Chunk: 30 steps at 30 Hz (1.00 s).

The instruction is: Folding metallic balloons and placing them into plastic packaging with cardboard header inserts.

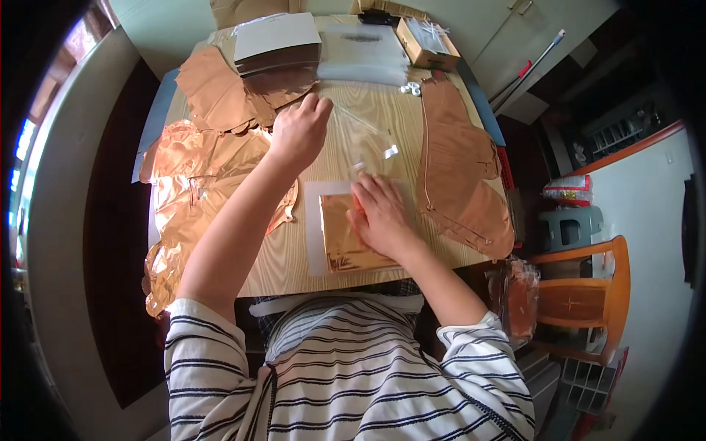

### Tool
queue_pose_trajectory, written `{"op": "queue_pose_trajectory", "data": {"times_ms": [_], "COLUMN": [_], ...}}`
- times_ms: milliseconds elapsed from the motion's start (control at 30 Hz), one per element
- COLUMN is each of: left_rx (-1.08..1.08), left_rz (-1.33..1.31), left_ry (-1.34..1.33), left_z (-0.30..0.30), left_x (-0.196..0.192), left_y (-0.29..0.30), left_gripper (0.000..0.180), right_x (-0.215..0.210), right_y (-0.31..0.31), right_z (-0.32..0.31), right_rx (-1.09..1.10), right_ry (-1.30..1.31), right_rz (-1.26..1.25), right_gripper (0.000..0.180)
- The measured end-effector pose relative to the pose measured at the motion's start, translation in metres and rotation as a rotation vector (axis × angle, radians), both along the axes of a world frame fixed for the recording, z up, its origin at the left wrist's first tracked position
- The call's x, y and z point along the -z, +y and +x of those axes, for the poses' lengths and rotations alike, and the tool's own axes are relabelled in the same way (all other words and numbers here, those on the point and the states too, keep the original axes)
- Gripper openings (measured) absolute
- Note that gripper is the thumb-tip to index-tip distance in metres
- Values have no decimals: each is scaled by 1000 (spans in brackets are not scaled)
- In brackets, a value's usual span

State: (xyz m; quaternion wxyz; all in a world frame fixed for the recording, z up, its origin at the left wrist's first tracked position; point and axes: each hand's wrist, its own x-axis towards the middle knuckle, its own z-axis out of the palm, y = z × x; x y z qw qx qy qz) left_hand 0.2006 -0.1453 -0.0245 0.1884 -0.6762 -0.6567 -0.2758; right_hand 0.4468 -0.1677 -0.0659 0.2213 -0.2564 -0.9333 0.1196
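Note:
My right hand lies with fingers stretched over a folded, shiny copper-coloured foil packet. The packet rests on a pale, translucent sheet near the table's front edge. Farther off, my left hand is closed, its fingers curled in front of a stack of white-topped cards. Whatever those fingers hold, if anything, is hidden. Between the hands, a thin clear plastic piece stretches across the wood, with a bright glint at its near end.
Crumpled copper foil covers the table's left side. A flat copper foil balloon lies at the right. At the back are clear plastic sleeves, a cardboard box and small white rolls. A wooden chair stands right.

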Motion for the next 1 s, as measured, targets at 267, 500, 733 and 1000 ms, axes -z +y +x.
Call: {"op": "queue_pose_trajectory", "data": {"times_ms": [267,500,733,1000], "left_rx": [174,226,243,260], "left_rz": [-128,-297,-349,-435], "left_ry": [10,-93,-45,-202], "left_z": [15,22,26,31], "left_x": [39,41,37,31], "left_y": [-34,-49,-52,-66], "left_gripper": [7,14,13,17], "right_x": [-35,18,12,3], "right_y": [-48,-136,-154,-170], "right_z": [45,160,82,97], "right_rx": [-16,671,312,529], "right_ry": [122,756,1159,958], "right_rz": [-72,-770,-1891,-1337], "right_gripper": [44,14,37,28]}}
